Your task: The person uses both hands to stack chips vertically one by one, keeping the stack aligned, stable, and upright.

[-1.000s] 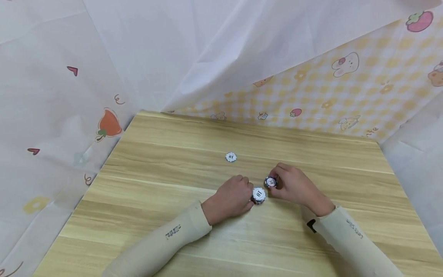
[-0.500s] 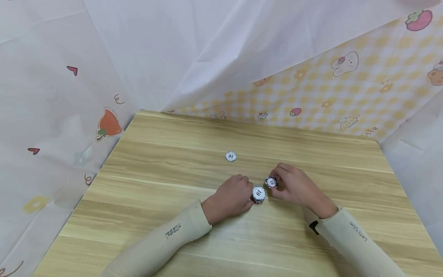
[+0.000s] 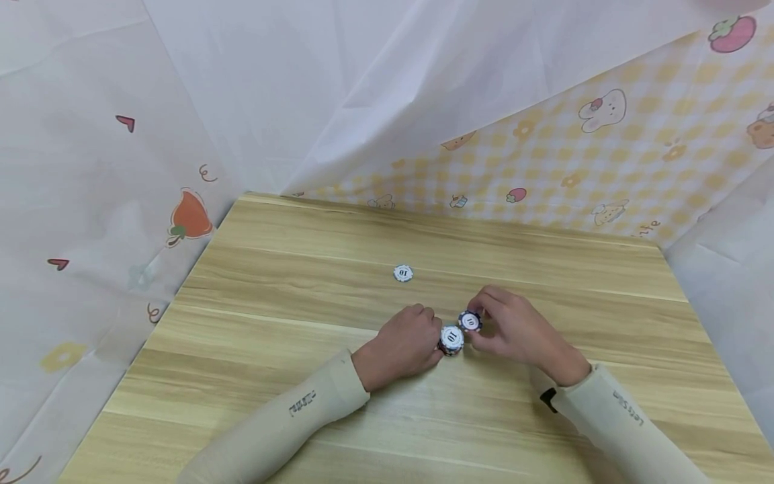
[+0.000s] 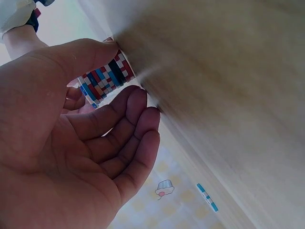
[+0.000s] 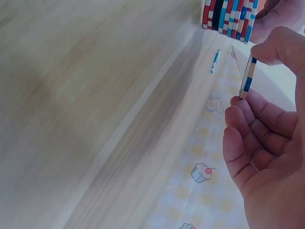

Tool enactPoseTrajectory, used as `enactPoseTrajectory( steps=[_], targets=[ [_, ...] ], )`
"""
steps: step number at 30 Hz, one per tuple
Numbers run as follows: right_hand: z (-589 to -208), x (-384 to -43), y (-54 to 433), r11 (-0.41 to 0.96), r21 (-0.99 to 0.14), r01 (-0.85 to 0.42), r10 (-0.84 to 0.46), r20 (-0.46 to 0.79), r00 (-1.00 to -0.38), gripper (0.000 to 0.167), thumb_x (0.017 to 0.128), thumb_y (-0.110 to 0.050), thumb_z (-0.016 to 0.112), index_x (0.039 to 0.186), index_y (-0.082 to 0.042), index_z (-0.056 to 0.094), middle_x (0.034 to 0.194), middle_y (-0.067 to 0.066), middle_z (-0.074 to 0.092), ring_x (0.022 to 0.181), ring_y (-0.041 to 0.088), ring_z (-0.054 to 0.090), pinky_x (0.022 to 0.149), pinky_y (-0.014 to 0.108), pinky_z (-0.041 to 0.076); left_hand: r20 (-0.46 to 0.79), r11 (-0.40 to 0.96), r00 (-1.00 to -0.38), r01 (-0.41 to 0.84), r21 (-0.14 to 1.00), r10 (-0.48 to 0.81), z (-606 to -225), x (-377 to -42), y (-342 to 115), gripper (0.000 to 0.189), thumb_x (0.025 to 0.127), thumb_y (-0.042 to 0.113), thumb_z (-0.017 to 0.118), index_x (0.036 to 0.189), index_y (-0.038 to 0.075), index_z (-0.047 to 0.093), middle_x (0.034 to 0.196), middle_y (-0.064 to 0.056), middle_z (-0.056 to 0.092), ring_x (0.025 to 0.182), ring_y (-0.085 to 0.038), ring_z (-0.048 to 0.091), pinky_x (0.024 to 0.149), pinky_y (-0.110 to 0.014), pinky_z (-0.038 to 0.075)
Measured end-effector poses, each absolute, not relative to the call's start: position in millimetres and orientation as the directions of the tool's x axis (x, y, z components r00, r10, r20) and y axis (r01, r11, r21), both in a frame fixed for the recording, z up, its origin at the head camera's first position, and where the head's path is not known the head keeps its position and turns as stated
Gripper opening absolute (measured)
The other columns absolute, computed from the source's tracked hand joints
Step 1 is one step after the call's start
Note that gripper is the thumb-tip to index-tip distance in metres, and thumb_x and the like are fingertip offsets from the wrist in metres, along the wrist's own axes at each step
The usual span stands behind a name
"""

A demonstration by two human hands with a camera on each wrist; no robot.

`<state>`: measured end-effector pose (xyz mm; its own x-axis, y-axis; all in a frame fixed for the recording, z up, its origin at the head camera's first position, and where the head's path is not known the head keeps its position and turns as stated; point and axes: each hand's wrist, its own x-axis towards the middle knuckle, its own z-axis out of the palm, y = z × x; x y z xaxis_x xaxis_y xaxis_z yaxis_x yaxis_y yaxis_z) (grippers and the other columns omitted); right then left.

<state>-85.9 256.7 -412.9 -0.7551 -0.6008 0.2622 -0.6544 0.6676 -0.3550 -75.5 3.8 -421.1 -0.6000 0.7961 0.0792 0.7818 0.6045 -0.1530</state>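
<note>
A tall stack of poker chips [image 3: 451, 339] stands on the table, a white chip marked 10 on top. My left hand [image 3: 406, 348] holds its left side; in the left wrist view the thumb and curled fingers lie around the multicoloured stack [image 4: 106, 78]. Just to the right and slightly beyond, my right hand [image 3: 520, 333] pinches one dark blue poker chip [image 3: 469, 320] by its edge. In the right wrist view this chip [image 5: 248, 78] is on edge between thumb and fingertip, close beside the stack [image 5: 229, 21].
A single white-and-blue chip [image 3: 403, 273] lies flat on the wood-grain table [image 3: 290, 269], farther back and left of the stack. White cloth hangs behind and along the left, and a yellow checked cloth [image 3: 544, 161] covers the back right.
Over the last half second the right hand's chip has shifted slightly left, closer to the stack. The left hand stays in place at the stack.
</note>
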Motion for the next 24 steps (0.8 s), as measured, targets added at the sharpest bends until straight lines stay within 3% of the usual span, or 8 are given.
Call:
enactPoseTrajectory(
  steps=[24],
  targets=[
    [-413.4,-75.5,235.1,0.61,-0.41,-0.678,-0.65,0.23,-0.724,0.031,0.084,-0.023,0.09,0.107,-0.01,0.073,0.101,-0.008,0.068,0.088,0.01,0.069,0.078,0.032,0.061,0.09,0.617,-0.611,0.776,-0.132,0.787,-422.4,-75.9,4.2,0.032,0.099,0.042,0.075,0.095,0.01,0.076,0.085,0.001,0.068,0.078,-0.013,0.06,0.075,-0.028,0.05]
  ],
)
